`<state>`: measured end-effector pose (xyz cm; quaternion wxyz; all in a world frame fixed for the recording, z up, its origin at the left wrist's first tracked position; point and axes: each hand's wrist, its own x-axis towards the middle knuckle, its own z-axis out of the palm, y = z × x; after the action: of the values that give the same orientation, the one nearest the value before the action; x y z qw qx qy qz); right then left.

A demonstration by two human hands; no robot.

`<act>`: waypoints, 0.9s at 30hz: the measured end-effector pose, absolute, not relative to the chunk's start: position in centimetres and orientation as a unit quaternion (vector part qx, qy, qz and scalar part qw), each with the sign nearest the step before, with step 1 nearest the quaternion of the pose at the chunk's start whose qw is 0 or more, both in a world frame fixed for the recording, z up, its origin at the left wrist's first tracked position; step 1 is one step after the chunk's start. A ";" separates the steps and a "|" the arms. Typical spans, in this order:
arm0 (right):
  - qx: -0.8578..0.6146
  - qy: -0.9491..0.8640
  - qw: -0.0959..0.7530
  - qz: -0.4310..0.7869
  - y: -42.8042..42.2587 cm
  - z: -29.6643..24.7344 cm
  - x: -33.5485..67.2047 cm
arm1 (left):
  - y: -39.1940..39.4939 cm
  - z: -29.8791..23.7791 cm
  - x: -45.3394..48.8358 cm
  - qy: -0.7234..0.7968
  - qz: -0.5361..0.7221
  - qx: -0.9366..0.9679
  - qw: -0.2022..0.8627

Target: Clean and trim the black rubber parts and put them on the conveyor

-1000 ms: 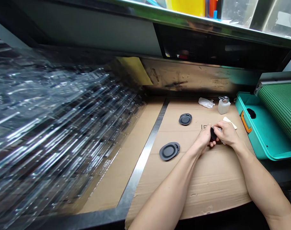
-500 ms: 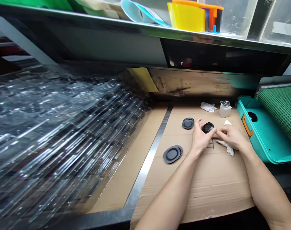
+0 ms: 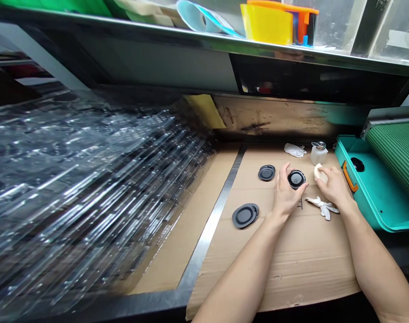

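Between the thumb and fingers of my left hand is a round black plastic part, its ringed face turned up. My right hand pinches a cream-white round pad a short way to the right of that part. A crumpled white glove-like cloth lies on the cardboard just below my right hand. To the left of my left hand rest two dark grey flat parts, a smaller one and a larger oval one.
A white bottle with a metal top stands behind my hands, beside a crumpled white wipe. On the right, a teal bin holds a black part, near a green conveyor belt. Stacked clear plastic trays fill the left side.
My right hand has moved up and away from the black part and now grips the cream pad that lay behind it. The black part's face is now tilted more toward me.
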<state>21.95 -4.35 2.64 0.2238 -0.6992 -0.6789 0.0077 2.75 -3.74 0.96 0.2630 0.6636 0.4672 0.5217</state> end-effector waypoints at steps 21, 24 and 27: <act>-0.707 -0.684 0.173 0.045 -4.1 1.4 22.0 | -5.1 1.2 1.7 0.487 0.233 0.822 0.183; -0.708 -0.684 0.173 0.043 -4.1 1.2 22.1 | -6.3 2.0 1.5 0.484 0.223 0.825 0.187; -0.711 -0.678 0.176 0.054 -4.0 1.2 22.0 | -7.7 3.0 -0.4 0.466 0.260 0.822 0.200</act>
<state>22.01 -4.04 1.22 0.1757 -0.7115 -0.6783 0.0539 -0.38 -7.70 3.01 0.2000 0.8217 0.4661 0.2601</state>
